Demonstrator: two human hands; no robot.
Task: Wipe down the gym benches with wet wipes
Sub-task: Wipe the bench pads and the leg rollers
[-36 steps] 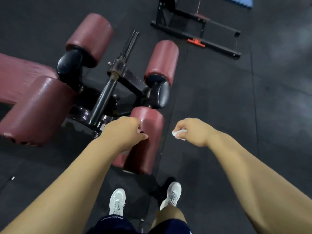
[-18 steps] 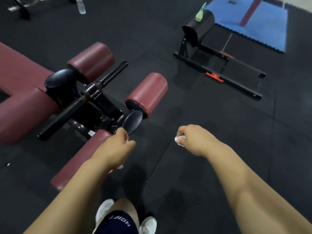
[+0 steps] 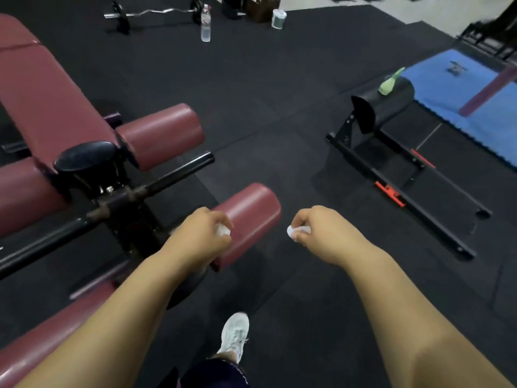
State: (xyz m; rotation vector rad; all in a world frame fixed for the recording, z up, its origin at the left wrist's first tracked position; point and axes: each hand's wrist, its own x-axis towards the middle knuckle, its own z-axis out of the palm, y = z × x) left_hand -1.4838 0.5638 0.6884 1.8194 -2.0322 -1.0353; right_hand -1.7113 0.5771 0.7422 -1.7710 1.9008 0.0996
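Note:
A maroon padded gym bench (image 3: pixel 42 88) with several roller pads fills the left side. My left hand (image 3: pixel 201 236) grips a crumpled white wet wipe (image 3: pixel 222 230) just in front of the nearest roller pad (image 3: pixel 251 219). My right hand (image 3: pixel 321 233) hovers over the black floor to the right of that pad and pinches a second white wipe (image 3: pixel 296 233). Neither wipe is plainly pressed on the padding.
A black padded stand (image 3: pixel 391 105) on a steel frame with red tabs sits at right, a green bottle (image 3: pixel 390 82) on top. A blue mat (image 3: pixel 461 93) lies beyond. A water bottle (image 3: pixel 205 23), a barbell (image 3: pixel 151 14) and a white tub (image 3: pixel 279 18) stand far back. My white shoe (image 3: pixel 235 334) is below.
The view has lifted and swung right, so the bench slid left and the far floor appeared. Both hands stay closed on their wipes, the left now against the right-hand roller pad.

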